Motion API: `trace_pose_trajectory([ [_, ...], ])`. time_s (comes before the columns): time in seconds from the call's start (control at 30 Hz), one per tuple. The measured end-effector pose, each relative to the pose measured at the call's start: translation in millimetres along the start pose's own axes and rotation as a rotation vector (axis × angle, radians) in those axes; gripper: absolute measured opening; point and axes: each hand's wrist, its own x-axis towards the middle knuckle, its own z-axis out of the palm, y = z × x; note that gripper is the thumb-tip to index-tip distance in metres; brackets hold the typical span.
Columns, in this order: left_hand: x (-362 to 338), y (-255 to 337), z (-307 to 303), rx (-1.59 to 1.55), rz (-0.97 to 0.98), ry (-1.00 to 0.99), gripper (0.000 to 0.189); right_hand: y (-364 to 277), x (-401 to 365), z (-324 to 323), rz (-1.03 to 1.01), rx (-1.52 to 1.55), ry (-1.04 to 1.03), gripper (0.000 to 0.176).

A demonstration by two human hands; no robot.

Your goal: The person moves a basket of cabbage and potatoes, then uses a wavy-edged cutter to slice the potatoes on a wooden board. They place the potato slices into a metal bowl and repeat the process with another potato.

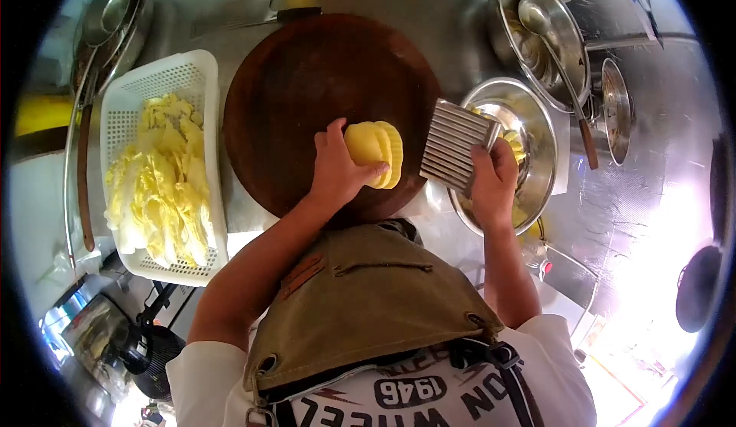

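On the round brown cutting board, my left hand has its fingers around a stack of peeled yellow potato slices. The slice on the right side of the stack has a ridged edge. My right hand grips a crinkle cutter by its top edge. Its wavy metal blade lies between the board and a steel bowl. Yellow cut pieces show inside that bowl, partly hidden behind the cutter and my right hand.
To the left, a white perforated basket holds torn cabbage leaves. A knife lies behind the board. At the back right stands a larger steel bowl with a ladle; another ladle rests at the far left.
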Motion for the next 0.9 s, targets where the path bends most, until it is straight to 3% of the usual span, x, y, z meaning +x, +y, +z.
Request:
trace_pose_trajectory([
  [0.1, 12, 27, 3, 0.145, -0.165, -0.172, 0.079, 13, 0, -12, 0.073, 0.144, -0.007, 0.016],
  [0.3, 11, 39, -4, 0.302, -0.247, -0.233, 0.076, 33, -6, 9, 0.052, 0.026, -0.080, 0.020],
  [0.37, 2, 26, -19, 0.286, -0.283, -0.160, 0.074, 31, -10, 28, 0.021, 0.122, -0.160, 0.024],
  [0.47, -8, 8, -41, 0.365, -0.360, -0.057, 0.075, 1, -10, 53, -0.109, -0.192, -0.244, 0.025],
  [0.53, -11, 4, -58, 0.434, -0.455, -0.016, 0.075, 6, -6, 76, -0.139, -0.203, -0.310, 0.020],
  [0.63, -18, -5, -67, 0.421, -0.353, -0.050, 0.095, 14, 1, 110, -0.348, -0.335, -0.357, 0.021],
  [0.77, -33, -18, -91, 0.378, -0.023, -0.165, 0.112, 11, -3, 126, -0.319, -0.421, -0.399, 0.023],
  [0.83, -31, -22, -99, 0.359, 0.003, -0.252, 0.113, 8, -12, 127, -0.327, -0.495, -0.438, 0.025],
  [0.9, -34, -30, -100, 0.320, 0.028, -0.290, 0.113, 2, -18, 127, -0.210, -0.634, -0.567, 0.027],
])
